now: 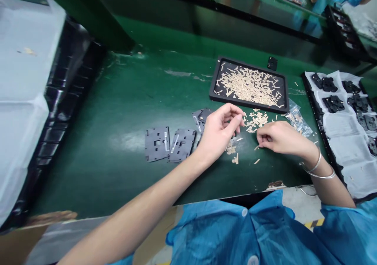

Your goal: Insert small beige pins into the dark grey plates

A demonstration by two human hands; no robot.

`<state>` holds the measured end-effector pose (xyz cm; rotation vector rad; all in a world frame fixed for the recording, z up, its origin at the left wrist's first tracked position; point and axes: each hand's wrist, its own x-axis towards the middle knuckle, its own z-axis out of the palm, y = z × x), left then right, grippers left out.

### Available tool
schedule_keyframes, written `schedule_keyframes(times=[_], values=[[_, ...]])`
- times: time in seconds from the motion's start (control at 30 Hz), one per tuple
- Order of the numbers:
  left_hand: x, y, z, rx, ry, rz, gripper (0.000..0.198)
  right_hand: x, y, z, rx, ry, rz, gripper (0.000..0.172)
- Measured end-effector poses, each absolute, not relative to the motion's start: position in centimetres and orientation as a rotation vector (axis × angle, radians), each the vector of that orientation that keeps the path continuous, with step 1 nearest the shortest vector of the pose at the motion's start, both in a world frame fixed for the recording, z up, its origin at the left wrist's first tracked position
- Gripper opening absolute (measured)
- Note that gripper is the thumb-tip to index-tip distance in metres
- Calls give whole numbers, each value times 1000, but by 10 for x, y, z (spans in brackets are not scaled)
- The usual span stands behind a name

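Pinching a thin tan strip [256,148] in the drawn-together right hand [273,136], beside a loose strip pile [257,119] on the green tabletop [118,107]; curling the left hand [221,125] loosely, not showing whether gripping anything.

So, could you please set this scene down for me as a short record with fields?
Left hand: curled beside the loose strips; whether it holds anything is unclear
Right hand: appears to pinch one tan strip
Black tray: beyond both hands, holding many tan strips
Dark plates: on the green table, left of the left hand
White-lined tray: at far right, black parts in some compartments
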<state>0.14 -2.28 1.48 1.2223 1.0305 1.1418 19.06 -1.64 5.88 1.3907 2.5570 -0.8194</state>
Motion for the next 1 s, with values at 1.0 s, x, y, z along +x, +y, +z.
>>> schedule_keyframes(times=[1.0], values=[[9, -36, 19, 1557, 1072, 883, 14, 179, -31, 30, 1823, 3394, -682, 13]])
